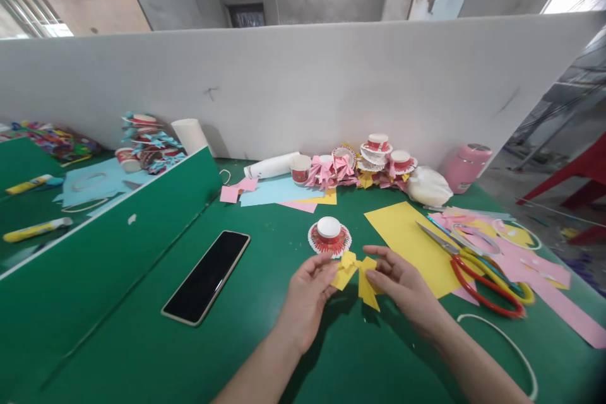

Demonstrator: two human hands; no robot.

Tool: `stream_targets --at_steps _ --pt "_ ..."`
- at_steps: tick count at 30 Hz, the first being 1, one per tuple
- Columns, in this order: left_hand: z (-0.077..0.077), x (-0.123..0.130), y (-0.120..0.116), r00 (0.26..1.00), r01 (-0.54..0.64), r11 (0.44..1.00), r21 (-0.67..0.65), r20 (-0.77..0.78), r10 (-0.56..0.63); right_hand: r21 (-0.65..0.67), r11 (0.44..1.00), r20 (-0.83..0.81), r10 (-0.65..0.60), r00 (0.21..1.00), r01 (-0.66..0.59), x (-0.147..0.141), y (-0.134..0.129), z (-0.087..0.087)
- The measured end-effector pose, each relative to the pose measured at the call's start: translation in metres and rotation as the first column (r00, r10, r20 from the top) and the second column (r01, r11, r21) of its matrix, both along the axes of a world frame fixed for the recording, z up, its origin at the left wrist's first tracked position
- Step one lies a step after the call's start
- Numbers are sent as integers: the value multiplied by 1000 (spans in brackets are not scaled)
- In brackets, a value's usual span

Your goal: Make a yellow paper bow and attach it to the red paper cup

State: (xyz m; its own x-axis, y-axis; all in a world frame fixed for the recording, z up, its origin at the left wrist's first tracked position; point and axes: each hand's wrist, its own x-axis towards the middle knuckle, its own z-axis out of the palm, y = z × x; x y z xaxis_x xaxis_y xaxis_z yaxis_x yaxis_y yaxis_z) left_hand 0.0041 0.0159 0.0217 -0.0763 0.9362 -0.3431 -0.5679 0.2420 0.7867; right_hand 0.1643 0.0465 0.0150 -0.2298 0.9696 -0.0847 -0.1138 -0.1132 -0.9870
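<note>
Between my two hands is a yellow paper bow [362,284], held up just above the green table. Fingers of my left hand [310,287] pinch its left loop. On the other side, my right hand [398,278] grips the right loop between thumb and fingers. Just beyond the bow stands a small paper-cup hat [329,235], with a white top, a red band and a fringed brim. A yellow paper sheet [409,240] lies flat beyond my right hand.
Red-handled scissors [487,287] and pink paper strips [534,265] lie at the right. A phone [207,278] rests at left beside a green divider [118,252]. Several decorated cup hats [377,148] and a pink bottle [468,167] stand along the white partition [284,88].
</note>
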Motion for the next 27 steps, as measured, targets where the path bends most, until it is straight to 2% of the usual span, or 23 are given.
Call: stream_targets --at_steps 4,6,9,14,20,24,27 --pt "1 -8 3 994 -108 990 -95 6 109 16 998 -15 -52 999 53 -1 20 9" --pt "-1 -12 5 987 -159 978 -138 15 163 32 999 -57 -33 998 35 -7 35 10" --pt "-4 -15 8 975 -218 959 -183 6 222 55 998 -111 -19 994 26 -24 59 6" --pt "-4 -16 18 959 -283 942 -181 -48 279 81 997 -178 17 984 -3 -55 89 -4" --pt "-6 -14 30 963 -269 954 -133 -60 263 82 993 -207 103 973 -87 -76 98 -11" --pt "-7 -11 31 957 -289 949 -125 -53 285 67 996 -221 77 972 -63 -76 101 -22" --pt "-5 -10 30 938 -347 926 -147 -79 338 59 998 -232 34 972 -21 -71 103 -29"
